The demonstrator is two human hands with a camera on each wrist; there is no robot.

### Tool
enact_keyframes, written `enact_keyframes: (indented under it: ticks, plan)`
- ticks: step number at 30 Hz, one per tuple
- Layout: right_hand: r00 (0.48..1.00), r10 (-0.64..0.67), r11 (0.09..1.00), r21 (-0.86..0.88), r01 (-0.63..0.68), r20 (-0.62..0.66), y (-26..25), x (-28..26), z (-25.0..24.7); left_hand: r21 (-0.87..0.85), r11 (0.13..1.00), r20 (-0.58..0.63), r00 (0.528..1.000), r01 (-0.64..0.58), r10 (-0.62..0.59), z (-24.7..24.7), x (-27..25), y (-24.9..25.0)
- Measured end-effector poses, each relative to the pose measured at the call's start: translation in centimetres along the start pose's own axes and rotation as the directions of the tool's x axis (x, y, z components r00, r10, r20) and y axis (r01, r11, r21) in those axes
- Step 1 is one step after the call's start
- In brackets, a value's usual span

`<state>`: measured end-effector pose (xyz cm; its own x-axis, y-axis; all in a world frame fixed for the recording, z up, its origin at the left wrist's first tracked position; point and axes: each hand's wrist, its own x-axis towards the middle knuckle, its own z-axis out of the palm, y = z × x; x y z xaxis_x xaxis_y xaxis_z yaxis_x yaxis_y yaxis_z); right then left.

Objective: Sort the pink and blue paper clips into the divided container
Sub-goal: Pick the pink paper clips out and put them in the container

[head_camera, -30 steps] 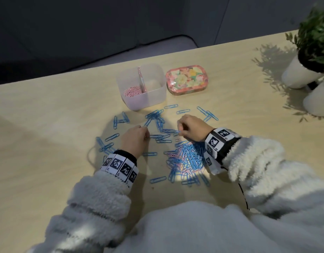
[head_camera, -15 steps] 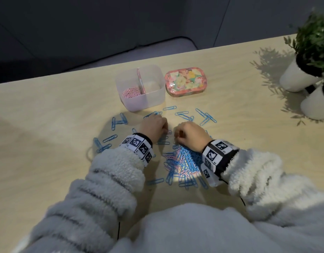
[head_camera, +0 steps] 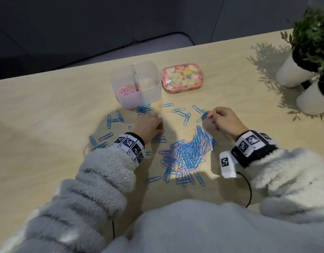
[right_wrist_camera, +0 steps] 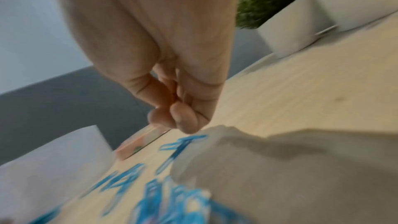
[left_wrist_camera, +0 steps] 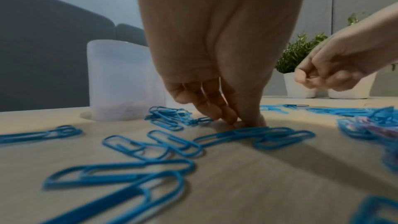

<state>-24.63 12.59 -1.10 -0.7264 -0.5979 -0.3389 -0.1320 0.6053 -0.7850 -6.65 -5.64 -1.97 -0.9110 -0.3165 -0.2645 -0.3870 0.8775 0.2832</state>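
The clear divided container (head_camera: 148, 96) stands at the back, with pink clips (head_camera: 126, 90) in its left compartment. A mixed pile of blue and pink clips (head_camera: 189, 155) lies between my wrists, and loose blue clips (head_camera: 114, 119) are scattered around it. My left hand (head_camera: 150, 125) is on the table below the container. Its fingers (left_wrist_camera: 217, 108) and thumb meet in a pinch at the end of a blue clip (left_wrist_camera: 247, 130). My right hand (head_camera: 224, 120) has its fingers curled with the tips together, just above two blue clips (right_wrist_camera: 183, 140). I see nothing held in it.
A flowered tin (head_camera: 182, 77) sits right of the container. Two white pots with green plants (head_camera: 296, 73) stand at the table's right edge. The table's far edge runs just behind the container.
My right hand has moved from the middle, beside the left hand, out to the right, to the blue clips there. My left hand has stayed low on the table near the container.
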Motion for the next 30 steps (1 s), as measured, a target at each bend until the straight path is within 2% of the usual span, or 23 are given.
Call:
enact_keyframes:
  ticks: [3,6,8,10,14,17,19,21,23,25,28,30]
  plan:
    - [0.999,0.041,0.957,-0.286,-0.034,0.019,1.6,-0.7,-1.2,-0.028,0.999,0.011,0.999,0.042,-0.041,0.3,0.2,0.7]
    - [0.993,0.017,0.859,-0.51,0.044,0.114,2.0,-2.0,0.4,-0.152,0.988,-0.068,0.997,0.029,-0.04,0.0,0.2,2.0]
    - [0.992,-0.007,0.852,-0.518,0.072,0.127,1.9,-2.0,1.5,-0.305,0.952,-0.074,0.997,-0.007,-0.016,-0.1,0.0,3.0]
    - [0.996,0.009,0.888,-0.458,0.031,0.085,1.8,-1.2,1.5,-0.446,0.895,-0.02,0.999,0.014,-0.026,-0.2,-0.1,4.1]
    - [0.998,0.055,0.976,-0.21,-0.05,0.016,1.9,-0.2,-0.5,-0.598,0.797,0.055,0.997,0.082,-0.061,-0.1,-0.3,5.4]
    - [0.99,0.137,0.989,-0.054,-0.139,-0.034,2.1,-0.7,-2.6,-0.559,0.826,0.04,0.998,0.069,-0.056,0.1,0.0,6.2]
    - [0.986,0.156,0.987,-0.02,-0.157,-0.066,2.8,-1.2,-3.5,-0.511,0.859,0.014,0.999,0.038,-0.036,0.6,0.5,6.9]
    - [0.985,0.117,0.989,-0.079,-0.127,-0.124,3.5,-1.5,-3.9,-0.469,0.883,-0.019,1.0,-0.014,0.005,1.1,1.3,7.4]
    - [0.98,0.051,0.966,-0.241,-0.097,-0.19,3.7,-2.0,-3.8,-0.419,0.907,-0.002,0.999,-0.042,0.045,1.5,2.0,8.0]
    - [0.99,-0.021,0.942,-0.335,-0.027,-0.139,3.3,-2.9,-3.2,-0.398,0.916,0.027,0.998,-0.045,0.061,1.9,2.5,8.4]
    - [0.996,-0.066,0.879,-0.469,0.089,0.066,2.9,-4.4,-2.0,-0.437,0.9,0.039,0.999,-0.008,0.027,2.5,2.7,8.8]
    - [0.993,-0.067,0.809,-0.578,0.109,0.093,2.8,-4.9,-1.7,-0.442,0.897,0.051,0.999,0.023,-0.001,2.4,2.7,8.4]
